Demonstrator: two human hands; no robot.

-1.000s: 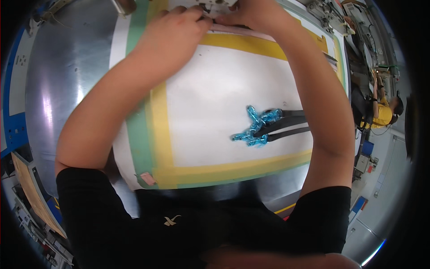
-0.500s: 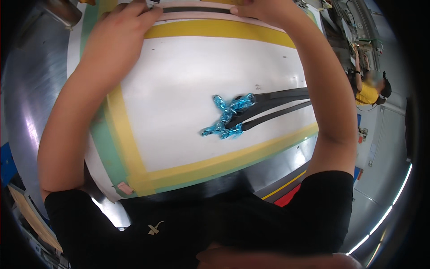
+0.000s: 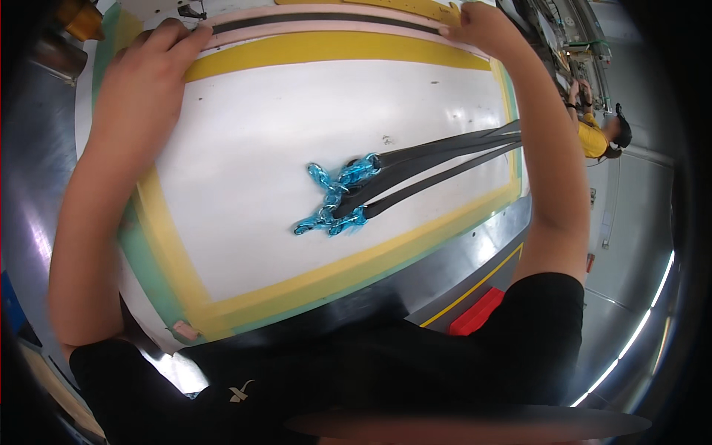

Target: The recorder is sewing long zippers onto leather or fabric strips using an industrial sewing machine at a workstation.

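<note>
At the top of the white, tape-edged board (image 3: 259, 133) lies a long pink strip with a dark band (image 3: 325, 20) along it. My left hand (image 3: 152, 67) grips its left end, fingertips beside a small dark metal fitting (image 3: 191, 11). My right hand (image 3: 482, 31) has its thumb and fingers closed on the right end. A yellow band (image 3: 334, 46) runs below the strip and a yellow piece with fittings (image 3: 393, 7) lies above it. Lower on the board are black straps (image 3: 419, 148) with blue-wrapped chains (image 3: 326, 196), their right ends hidden behind my right forearm.
A metal cylinder (image 3: 55, 55) stands at upper left on the steel table (image 3: 37, 185). A red object (image 3: 475, 311) lies below the board's right side. At far right a co-worker in a yellow shirt (image 3: 593, 137) has hands up at machinery (image 3: 586, 41).
My hands have moved apart along the strip, exposing more of it, the left one leftward and the right one rightward. The view has shifted, so the board and chains sit farther left.
</note>
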